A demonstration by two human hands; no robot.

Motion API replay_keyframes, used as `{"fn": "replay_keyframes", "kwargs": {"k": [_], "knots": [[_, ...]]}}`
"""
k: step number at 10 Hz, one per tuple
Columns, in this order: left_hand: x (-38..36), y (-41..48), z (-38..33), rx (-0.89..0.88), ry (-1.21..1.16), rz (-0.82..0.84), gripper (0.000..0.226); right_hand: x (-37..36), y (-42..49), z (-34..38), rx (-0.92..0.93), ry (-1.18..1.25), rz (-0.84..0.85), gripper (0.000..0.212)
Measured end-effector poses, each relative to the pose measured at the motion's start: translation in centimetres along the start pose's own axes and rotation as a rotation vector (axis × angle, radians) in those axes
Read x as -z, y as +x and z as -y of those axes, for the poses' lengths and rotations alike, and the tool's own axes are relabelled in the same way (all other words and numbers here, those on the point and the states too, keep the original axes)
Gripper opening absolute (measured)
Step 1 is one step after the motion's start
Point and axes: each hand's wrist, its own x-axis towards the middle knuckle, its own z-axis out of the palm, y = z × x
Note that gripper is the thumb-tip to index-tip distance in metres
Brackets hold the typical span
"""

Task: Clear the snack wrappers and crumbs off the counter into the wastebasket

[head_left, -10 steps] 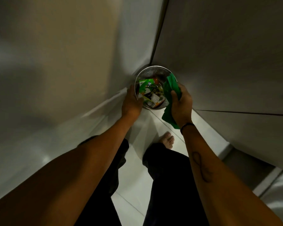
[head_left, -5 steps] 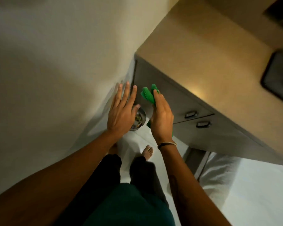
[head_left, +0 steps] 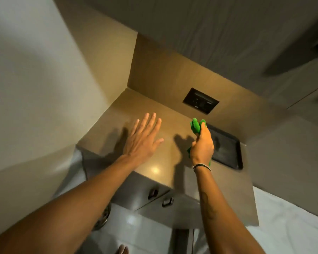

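Nearest, at the bottom edge, a bare foot (head_left: 123,249) stands on the pale floor (head_left: 136,233), and the metal wastebasket (head_left: 104,216) shows only as a sliver of rim behind the left forearm, below the cabinet's left corner. Two dark drawer handles (head_left: 161,197) sit on the cabinet front above it. Farther up, the brown worktop (head_left: 160,158) runs into a corner of the wall. The left hand (head_left: 142,139) hovers flat above it, fingers (head_left: 150,121) spread and straight, holding nothing, its shadow falling on the surface to the left. The right hand (head_left: 202,145), with a thin band at the wrist, has its fingers closed around a green cloth (head_left: 196,126); the cloth's long axis runs roughly along the hand, one bunched end sticking out past the knuckles toward the back wall, the other hanging below the palm. Just right of that hand lies a dark tray (head_left: 229,153). Beyond, a black panel (head_left: 200,100) is set in the back wall. No wrappers or crumbs can be made out on the worktop.
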Motion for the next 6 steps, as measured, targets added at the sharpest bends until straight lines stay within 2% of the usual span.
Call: {"fn": "replay_keyframes", "kwargs": {"k": [1, 2, 3, 4, 6], "knots": [[-1.8, 2.4, -1.7, -0.024, 0.051, -0.012, 0.080, 0.1, 4.9, -6.0, -0.103, -0.131, -0.030, 0.070], [-3.1, 2.3, -1.7, -0.021, 0.064, -0.002, 0.081, -0.8, 7.3, -9.3, -0.177, -0.214, 0.051, 0.066], [-5.0, 2.0, -0.5, -0.006, 0.098, 0.023, 0.083, -3.4, 9.1, -13.4, -0.282, -0.320, 0.297, 0.069], [-5.7, 1.2, 0.2, 0.001, 0.110, 0.045, 0.085, -4.0, 9.5, -14.2, -0.270, -0.403, 0.394, 0.071], [-5.5, -0.4, 0.5, 0.033, 0.079, 0.102, 0.088, -3.3, 9.0, -12.2, -0.144, -0.360, 0.346, 0.075]]}}
